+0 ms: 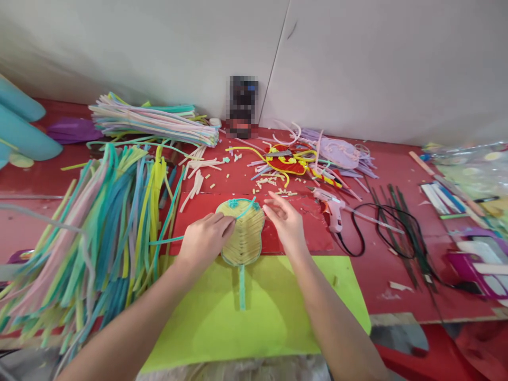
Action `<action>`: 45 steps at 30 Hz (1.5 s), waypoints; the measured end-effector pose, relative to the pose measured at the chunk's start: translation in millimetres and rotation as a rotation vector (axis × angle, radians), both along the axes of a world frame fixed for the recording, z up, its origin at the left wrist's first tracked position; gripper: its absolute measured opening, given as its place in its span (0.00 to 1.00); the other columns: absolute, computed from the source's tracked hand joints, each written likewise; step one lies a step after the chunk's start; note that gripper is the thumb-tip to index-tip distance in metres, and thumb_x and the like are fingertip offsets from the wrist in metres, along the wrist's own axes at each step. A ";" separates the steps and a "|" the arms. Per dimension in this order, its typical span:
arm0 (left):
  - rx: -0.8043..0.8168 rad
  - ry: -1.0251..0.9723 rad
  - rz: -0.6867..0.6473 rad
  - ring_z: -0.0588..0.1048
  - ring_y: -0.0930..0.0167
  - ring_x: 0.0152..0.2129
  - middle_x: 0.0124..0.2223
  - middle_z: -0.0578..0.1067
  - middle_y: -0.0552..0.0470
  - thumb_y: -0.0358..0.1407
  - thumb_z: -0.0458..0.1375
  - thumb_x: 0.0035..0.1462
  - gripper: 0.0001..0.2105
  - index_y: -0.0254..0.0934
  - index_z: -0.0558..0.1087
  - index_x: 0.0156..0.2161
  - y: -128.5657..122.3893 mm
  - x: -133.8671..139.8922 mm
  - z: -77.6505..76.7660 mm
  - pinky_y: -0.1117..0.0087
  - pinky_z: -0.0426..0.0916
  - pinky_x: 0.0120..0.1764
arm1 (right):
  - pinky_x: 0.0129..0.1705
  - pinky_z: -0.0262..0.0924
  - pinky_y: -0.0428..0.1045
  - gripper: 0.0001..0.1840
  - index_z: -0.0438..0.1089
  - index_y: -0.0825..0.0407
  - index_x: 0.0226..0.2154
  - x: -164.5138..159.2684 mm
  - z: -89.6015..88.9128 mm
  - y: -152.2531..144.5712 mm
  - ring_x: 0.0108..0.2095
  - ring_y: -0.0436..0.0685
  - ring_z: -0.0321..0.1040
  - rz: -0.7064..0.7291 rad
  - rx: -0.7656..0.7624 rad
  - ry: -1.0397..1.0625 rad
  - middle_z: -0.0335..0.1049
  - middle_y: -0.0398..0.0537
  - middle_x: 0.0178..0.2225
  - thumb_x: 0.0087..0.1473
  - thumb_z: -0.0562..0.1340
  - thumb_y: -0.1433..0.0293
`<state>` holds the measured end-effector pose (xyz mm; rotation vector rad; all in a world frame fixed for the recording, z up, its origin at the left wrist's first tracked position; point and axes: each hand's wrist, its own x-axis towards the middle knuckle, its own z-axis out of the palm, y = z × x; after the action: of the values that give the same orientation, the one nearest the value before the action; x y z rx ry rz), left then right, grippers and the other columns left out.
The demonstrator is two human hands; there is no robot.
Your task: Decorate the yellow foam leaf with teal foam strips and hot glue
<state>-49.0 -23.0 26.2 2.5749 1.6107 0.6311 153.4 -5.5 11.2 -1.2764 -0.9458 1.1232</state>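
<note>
One aqua strip pinched in left fingers, fan beneath; right fingers apart, beside fan; slackened pinch could misplace strip

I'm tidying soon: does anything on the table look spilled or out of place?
Yes: short pale pieces lie strewn across the red tabletop, loose, unlike the bundled stems at back left. A white scrap lies apart toward the front right.

Teal-edged, teal-handled yellow fan

On the counter, pipe cleaners lie left of the fan, a glue gun right, loose strips behind it
</note>
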 end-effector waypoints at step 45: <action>-0.030 -0.022 -0.478 0.76 0.72 0.31 0.36 0.78 0.51 0.34 0.50 0.64 0.13 0.35 0.70 0.50 4.5 -0.1 0.9 0.71 0.68 0.31 | 0.44 0.64 0.50 0.15 0.74 0.47 0.44 2.0 -4.1 -13.5 0.39 0.55 0.66 0.347 0.466 -1.037 0.72 0.48 0.37 0.58 0.57 0.75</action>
<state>-49.1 -18.4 27.2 2.7627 0.9255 0.5799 155.4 -18.9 7.1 -1.3019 -2.1149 0.3544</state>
